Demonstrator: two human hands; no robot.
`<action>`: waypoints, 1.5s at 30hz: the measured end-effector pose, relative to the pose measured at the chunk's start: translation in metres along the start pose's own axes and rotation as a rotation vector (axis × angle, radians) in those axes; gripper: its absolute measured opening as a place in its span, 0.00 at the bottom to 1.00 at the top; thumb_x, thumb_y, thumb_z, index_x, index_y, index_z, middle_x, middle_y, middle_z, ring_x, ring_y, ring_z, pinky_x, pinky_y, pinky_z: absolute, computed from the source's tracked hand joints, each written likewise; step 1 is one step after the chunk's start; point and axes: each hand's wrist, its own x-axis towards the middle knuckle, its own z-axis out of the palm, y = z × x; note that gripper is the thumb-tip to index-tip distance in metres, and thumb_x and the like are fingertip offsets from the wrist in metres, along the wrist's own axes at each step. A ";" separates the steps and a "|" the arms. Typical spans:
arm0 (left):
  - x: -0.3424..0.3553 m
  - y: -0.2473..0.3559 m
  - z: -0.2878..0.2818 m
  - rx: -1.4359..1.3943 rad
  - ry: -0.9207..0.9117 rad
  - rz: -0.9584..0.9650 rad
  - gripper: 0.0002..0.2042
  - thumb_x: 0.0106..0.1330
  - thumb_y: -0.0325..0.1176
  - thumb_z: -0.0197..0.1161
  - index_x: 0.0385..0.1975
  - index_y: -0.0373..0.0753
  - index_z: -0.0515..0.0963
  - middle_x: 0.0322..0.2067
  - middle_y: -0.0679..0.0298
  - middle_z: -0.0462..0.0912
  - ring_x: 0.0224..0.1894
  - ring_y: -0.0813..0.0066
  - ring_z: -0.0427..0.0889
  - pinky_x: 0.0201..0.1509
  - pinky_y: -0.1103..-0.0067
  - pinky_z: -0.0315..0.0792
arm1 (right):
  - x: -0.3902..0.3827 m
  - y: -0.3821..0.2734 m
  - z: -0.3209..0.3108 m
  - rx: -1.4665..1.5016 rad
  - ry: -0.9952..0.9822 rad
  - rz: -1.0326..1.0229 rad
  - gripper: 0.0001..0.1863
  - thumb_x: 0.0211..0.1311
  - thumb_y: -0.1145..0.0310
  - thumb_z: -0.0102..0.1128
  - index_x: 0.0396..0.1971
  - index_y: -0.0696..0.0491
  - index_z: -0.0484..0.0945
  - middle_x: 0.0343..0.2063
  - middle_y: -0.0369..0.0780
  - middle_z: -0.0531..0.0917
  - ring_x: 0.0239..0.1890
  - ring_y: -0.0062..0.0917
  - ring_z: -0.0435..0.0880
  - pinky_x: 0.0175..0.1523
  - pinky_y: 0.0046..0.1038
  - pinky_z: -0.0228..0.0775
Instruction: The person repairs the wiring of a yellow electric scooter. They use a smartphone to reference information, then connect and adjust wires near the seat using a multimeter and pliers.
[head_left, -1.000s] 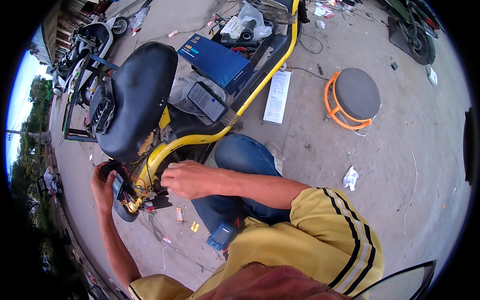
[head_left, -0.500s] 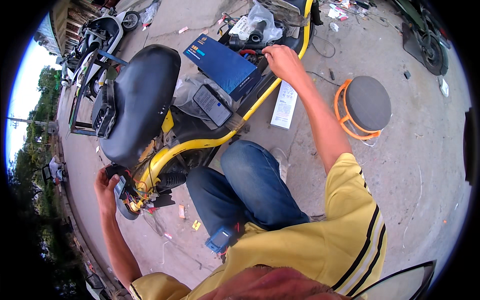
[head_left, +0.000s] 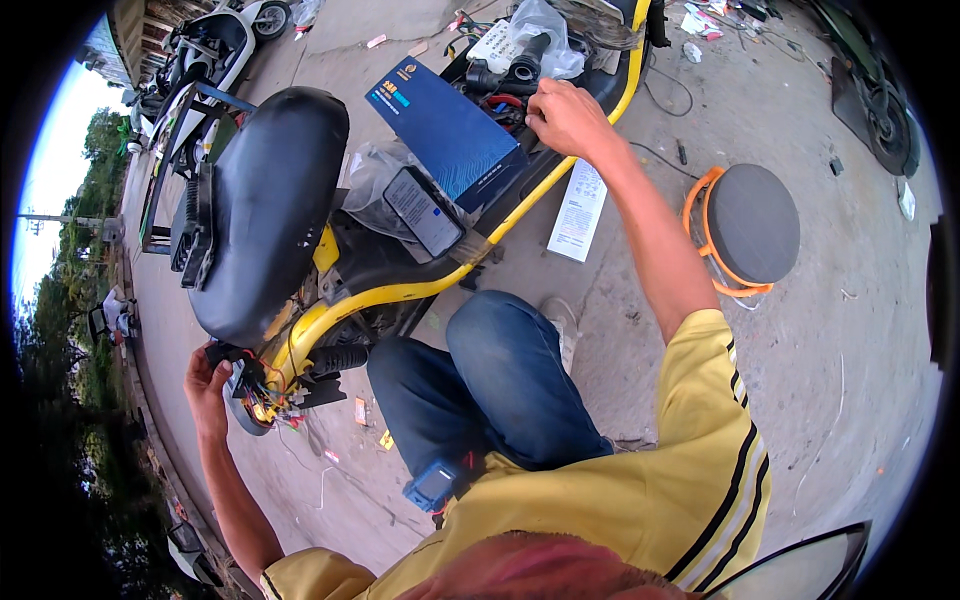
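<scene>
A yellow-framed scooter or electric bike (head_left: 400, 293) with a long black seat (head_left: 278, 190) stands before me. My left hand (head_left: 208, 392) is closed on a dark boxy part at its rear end, beside a bundle of loose coloured wires (head_left: 262, 378). My right hand (head_left: 572, 122) reaches over the footboard with its fingers bent together; whatever they hold is hidden. Near those fingers lie a black tubular part (head_left: 526, 66), a red-handled tool (head_left: 505, 101) and a clear plastic bag (head_left: 550, 38). A blue box (head_left: 447, 130) and a phone (head_left: 424, 212) with its screen lit rest on the footboard.
A round grey-topped stool (head_left: 752, 222) with an orange frame is at right. A white printed carton (head_left: 577, 212) lies on the ground beside the footboard. A blue meter (head_left: 433, 486) is near my lap. Other scooters (head_left: 212, 48) stand at far left; cables and litter are strewn about.
The view has shifted slightly, so the stool and carton appear farther right and lower. Both hands stay at about the same spots, fingers still closed.
</scene>
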 end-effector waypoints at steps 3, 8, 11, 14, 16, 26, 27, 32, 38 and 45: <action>0.001 -0.001 0.002 -0.010 0.004 -0.003 0.19 0.69 0.27 0.68 0.58 0.32 0.76 0.46 0.67 0.85 0.49 0.80 0.80 0.54 0.80 0.71 | 0.013 0.006 0.003 0.025 0.033 -0.036 0.10 0.64 0.63 0.64 0.38 0.51 0.89 0.40 0.44 0.83 0.50 0.42 0.82 0.55 0.43 0.73; 0.007 -0.003 0.003 0.029 0.006 0.003 0.18 0.70 0.32 0.67 0.56 0.34 0.77 0.45 0.70 0.84 0.45 0.82 0.77 0.49 0.80 0.70 | 0.030 -0.010 0.009 -0.059 -0.124 -0.088 0.10 0.63 0.64 0.64 0.38 0.50 0.89 0.41 0.45 0.87 0.49 0.44 0.85 0.53 0.43 0.76; 0.008 -0.003 0.001 0.058 0.009 -0.013 0.19 0.70 0.34 0.68 0.57 0.34 0.77 0.45 0.70 0.84 0.45 0.82 0.77 0.49 0.79 0.70 | 0.043 -0.003 0.019 -0.114 -0.196 -0.063 0.09 0.60 0.68 0.61 0.36 0.52 0.88 0.36 0.48 0.89 0.41 0.47 0.88 0.45 0.47 0.79; 0.007 0.005 0.005 0.071 0.022 -0.007 0.19 0.69 0.34 0.68 0.57 0.33 0.77 0.45 0.69 0.84 0.45 0.81 0.77 0.49 0.79 0.70 | 0.050 0.011 0.026 -0.084 0.052 -0.047 0.09 0.61 0.70 0.58 0.34 0.53 0.87 0.36 0.49 0.88 0.41 0.47 0.88 0.44 0.47 0.79; 0.004 0.008 0.009 0.064 0.040 -0.014 0.18 0.70 0.31 0.68 0.56 0.32 0.77 0.44 0.69 0.83 0.44 0.81 0.77 0.49 0.80 0.70 | 0.049 0.015 0.020 -0.043 0.062 -0.007 0.10 0.68 0.66 0.57 0.42 0.51 0.86 0.38 0.47 0.87 0.41 0.48 0.86 0.48 0.47 0.78; 0.008 -0.002 0.007 0.024 0.050 -0.018 0.17 0.70 0.31 0.68 0.55 0.33 0.78 0.45 0.70 0.83 0.43 0.82 0.76 0.47 0.79 0.71 | 0.056 0.016 0.021 -0.056 -0.008 -0.073 0.20 0.62 0.77 0.57 0.50 0.44 0.87 0.43 0.46 0.89 0.48 0.44 0.87 0.51 0.43 0.79; 0.007 0.000 0.008 0.031 0.053 -0.024 0.17 0.70 0.31 0.68 0.55 0.33 0.78 0.44 0.70 0.83 0.43 0.82 0.76 0.47 0.79 0.71 | 0.059 0.018 0.021 -0.031 0.013 -0.040 0.21 0.62 0.77 0.56 0.52 0.43 0.87 0.43 0.45 0.89 0.48 0.44 0.87 0.51 0.43 0.79; 0.007 -0.009 0.002 0.029 0.043 -0.042 0.15 0.70 0.30 0.68 0.53 0.34 0.79 0.43 0.71 0.83 0.41 0.83 0.76 0.47 0.80 0.71 | 0.061 0.028 0.003 0.233 0.023 0.159 0.16 0.65 0.71 0.58 0.50 0.46 0.87 0.40 0.46 0.89 0.45 0.44 0.87 0.52 0.41 0.78; 0.015 -0.005 0.005 0.038 0.060 -0.030 0.14 0.70 0.29 0.67 0.53 0.34 0.79 0.43 0.70 0.83 0.41 0.83 0.76 0.47 0.80 0.71 | 0.060 0.044 -0.017 0.337 0.086 0.141 0.17 0.59 0.73 0.68 0.50 0.51 0.85 0.39 0.41 0.88 0.45 0.37 0.87 0.53 0.40 0.77; 0.026 -0.014 -0.002 -0.004 0.055 0.015 0.20 0.70 0.31 0.70 0.58 0.31 0.75 0.45 0.68 0.83 0.42 0.82 0.76 0.47 0.80 0.71 | 0.053 0.049 -0.017 -0.222 0.275 0.044 0.19 0.57 0.68 0.72 0.49 0.51 0.83 0.43 0.43 0.87 0.51 0.42 0.85 0.57 0.42 0.78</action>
